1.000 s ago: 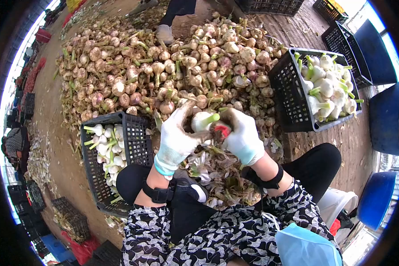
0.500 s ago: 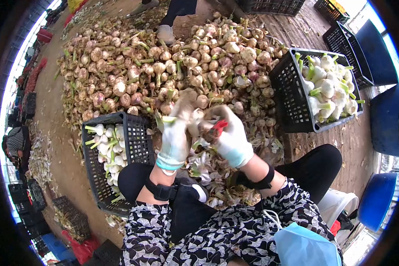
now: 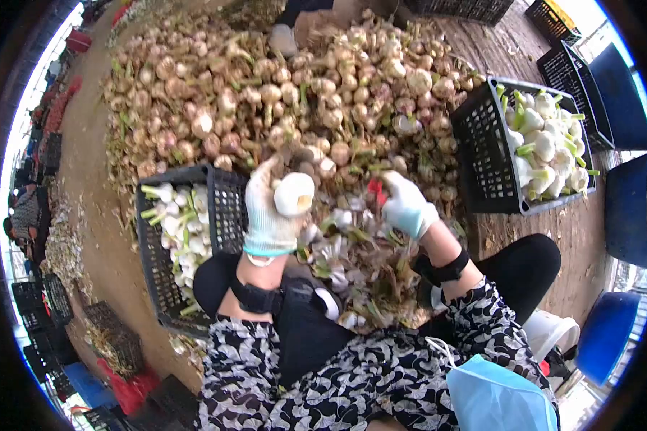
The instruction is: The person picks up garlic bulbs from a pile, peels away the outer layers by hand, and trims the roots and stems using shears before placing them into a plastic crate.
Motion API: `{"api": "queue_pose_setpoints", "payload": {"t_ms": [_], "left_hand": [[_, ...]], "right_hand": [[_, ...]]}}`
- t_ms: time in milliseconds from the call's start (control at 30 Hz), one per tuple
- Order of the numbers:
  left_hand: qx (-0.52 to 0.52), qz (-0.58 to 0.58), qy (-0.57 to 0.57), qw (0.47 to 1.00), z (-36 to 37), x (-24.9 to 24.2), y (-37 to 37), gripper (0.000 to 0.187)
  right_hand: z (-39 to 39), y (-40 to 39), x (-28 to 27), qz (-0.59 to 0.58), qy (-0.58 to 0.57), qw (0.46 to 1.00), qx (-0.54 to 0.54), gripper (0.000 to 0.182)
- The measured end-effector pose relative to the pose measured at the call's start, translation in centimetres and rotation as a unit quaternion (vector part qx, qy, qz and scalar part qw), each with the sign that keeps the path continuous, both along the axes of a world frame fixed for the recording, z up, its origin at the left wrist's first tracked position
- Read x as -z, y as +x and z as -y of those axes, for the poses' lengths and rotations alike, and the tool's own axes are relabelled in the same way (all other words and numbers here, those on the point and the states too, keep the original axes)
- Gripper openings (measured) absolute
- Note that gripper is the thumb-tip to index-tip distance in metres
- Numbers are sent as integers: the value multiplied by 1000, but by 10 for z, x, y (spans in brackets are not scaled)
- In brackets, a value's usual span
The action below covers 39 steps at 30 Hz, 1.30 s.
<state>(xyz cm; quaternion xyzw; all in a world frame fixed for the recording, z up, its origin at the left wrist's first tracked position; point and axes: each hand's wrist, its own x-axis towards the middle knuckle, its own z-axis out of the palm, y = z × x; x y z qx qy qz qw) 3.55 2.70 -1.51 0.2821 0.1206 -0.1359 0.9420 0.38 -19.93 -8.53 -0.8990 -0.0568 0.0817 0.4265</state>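
My left hand (image 3: 267,215), in a white glove, is closed around a clean white garlic bulb (image 3: 293,195). Its fingers point forward toward the heap of unpeeled garlic (image 3: 216,108). To its right, my gloved right hand (image 3: 407,208) grips a small red-handled tool (image 3: 376,189); its working end is too blurred to make out. The two hands are apart. Below and between them lies a pile of peeled garlic skins and leaves (image 3: 359,251). Just left of my left hand stands a black crate (image 3: 228,208) with white garlic bulbs (image 3: 183,226) in it.
A second black crate (image 3: 482,154), heaped with white garlic (image 3: 546,144), stands at the right. Blue bins (image 3: 629,208) line the far right edge. A person's foot (image 3: 283,39) rests at the heap's back. A white bucket (image 3: 557,330) sits beside my right knee.
My hands have drawn apart, the right one moving right with the red tool. A white bulb now shows plainly in my left hand. The whole view has shifted slightly.
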Motion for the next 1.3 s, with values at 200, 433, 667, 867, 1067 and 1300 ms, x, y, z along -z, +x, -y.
{"api": "queue_pose_setpoints", "payload": {"t_ms": [200, 433, 667, 867, 1067, 1300], "left_hand": [[-352, 165, 483, 784, -38, -45, -14, 28], [-286, 161, 787, 522, -45, -41, -19, 54], [-110, 147, 576, 797, -22, -22, -11, 40], [-58, 133, 542, 828, -16, -25, -17, 36], [-17, 158, 517, 841, 1, -22, -15, 33], [37, 160, 529, 833, 5, -19, -8, 33]], "right_hand": [[36, 21, 36, -138, -12, 984, 114, 25], [-39, 3, 91, -75, -226, 969, -66, 40], [-70, -107, 134, -131, -352, 884, -279, 70], [-50, -73, 89, -207, -269, 935, -101, 26], [-21, -23, 152, -164, -310, 936, 6, 38], [17, -18, 120, -228, 261, 924, 162, 43]]}}
